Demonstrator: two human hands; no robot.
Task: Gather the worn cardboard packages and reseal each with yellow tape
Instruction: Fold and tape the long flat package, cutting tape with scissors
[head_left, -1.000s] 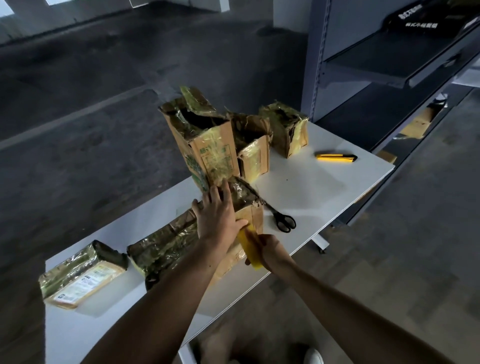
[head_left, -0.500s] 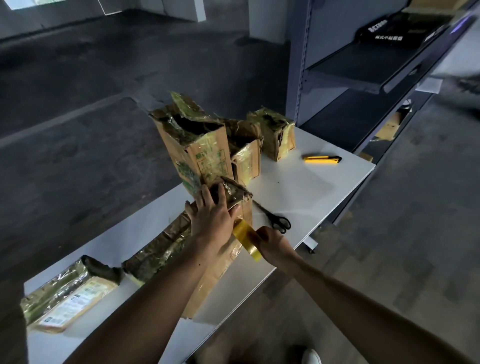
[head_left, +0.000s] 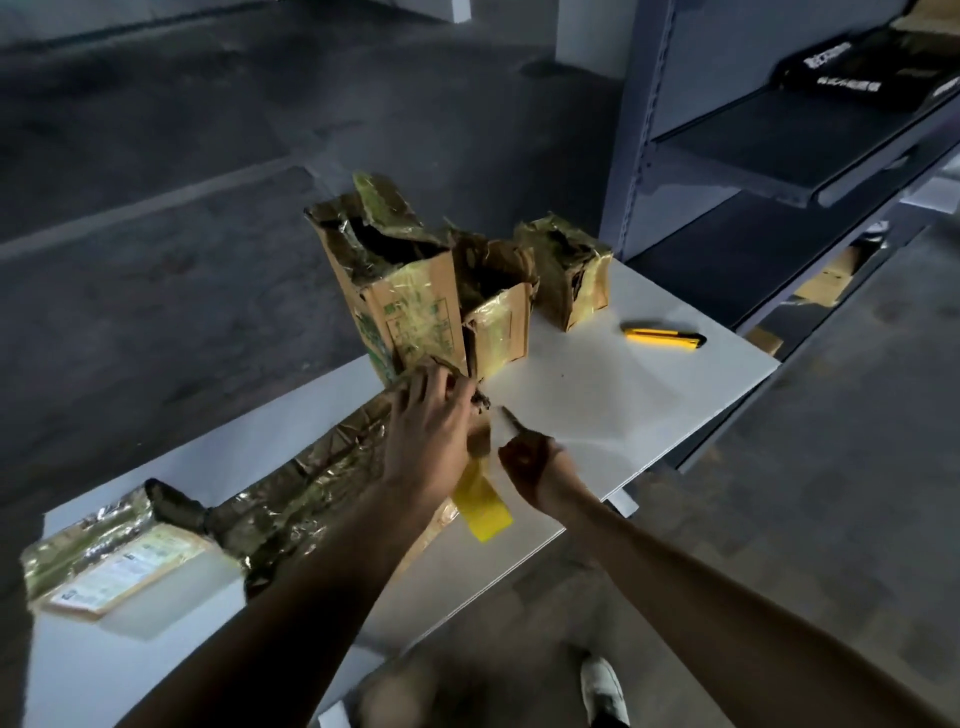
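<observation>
The long package (head_left: 322, 483) lies flat on the white surface (head_left: 597, 405), and its right end is under the left hand (head_left: 431, 431). Half a second ago the right hand (head_left: 530, 462) held the yellow tape strip (head_left: 480, 501) at this end. Now it has let the strip go, and the strip hangs loose from the end of the package. The right hand is instead closed around a thin pointed tool (head_left: 508, 418), too blurred to name with certainty. The scissors that lay beside the package before are not at that place any more. The left hand lies with fingers stretched forward and presses on the crumpled top of the package. The package is brown cardboard under shiny, wrinkled old tape, and its end looks torn. Behind it stand a tall package (head_left: 395, 291) with its top open, a middle package (head_left: 498, 322) touching it, and a small package (head_left: 571, 270) just beside. A flat package (head_left: 119, 561) lies at the left end. The loose strip ends near the front edge of the surface. To the right there is bare surface up to the yellow utility knife (head_left: 662, 338), which lies near the right edge. A grey shelf rack (head_left: 779, 145) stands close beyond that edge.
</observation>
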